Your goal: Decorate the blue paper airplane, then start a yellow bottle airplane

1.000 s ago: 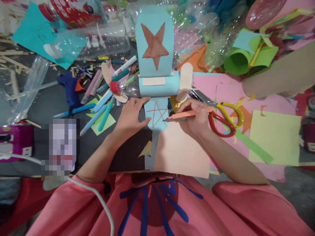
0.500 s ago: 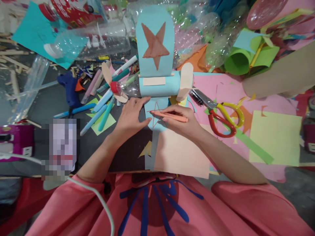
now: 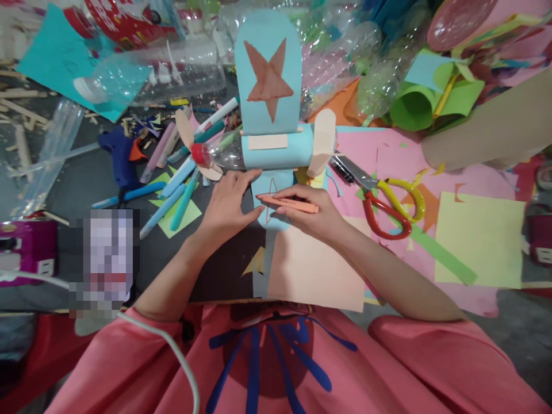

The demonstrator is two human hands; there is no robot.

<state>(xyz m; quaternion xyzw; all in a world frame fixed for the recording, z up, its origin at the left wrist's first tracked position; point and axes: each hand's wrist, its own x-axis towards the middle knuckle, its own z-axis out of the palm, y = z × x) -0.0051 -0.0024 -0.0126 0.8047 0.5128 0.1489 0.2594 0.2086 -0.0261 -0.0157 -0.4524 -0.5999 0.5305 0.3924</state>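
Note:
Between my hands lies a toy plane made from a plastic bottle (image 3: 228, 156) wrapped in light blue paper, with a red cap (image 3: 199, 153) and wooden stick propeller. Its far paper wing (image 3: 268, 52) bears a filled brown-red star (image 3: 269, 80). On the near wing (image 3: 276, 221) there is a star drawn in thin red outline. An orange felt-tip marker (image 3: 297, 204) is gripped in my right hand (image 3: 317, 210), its tip at the left side of that outline. My left hand (image 3: 228, 204) rests with fingers spread at the near wing's left edge, thumb and forefinger touching it.
Scissors (image 3: 383, 201) with red and yellow handles lie to the right on pink paper. Several markers (image 3: 172, 190) and a blue glue gun (image 3: 118, 155) are on the left. Clear bottles (image 3: 159, 72) crowd the back. A peach sheet (image 3: 319, 270) lies near the table's front edge.
The marker's tip has shifted slightly left and down across the near wing, my right hand moving with it. My left hand stays in place on the wing; the whole view has shifted slightly.

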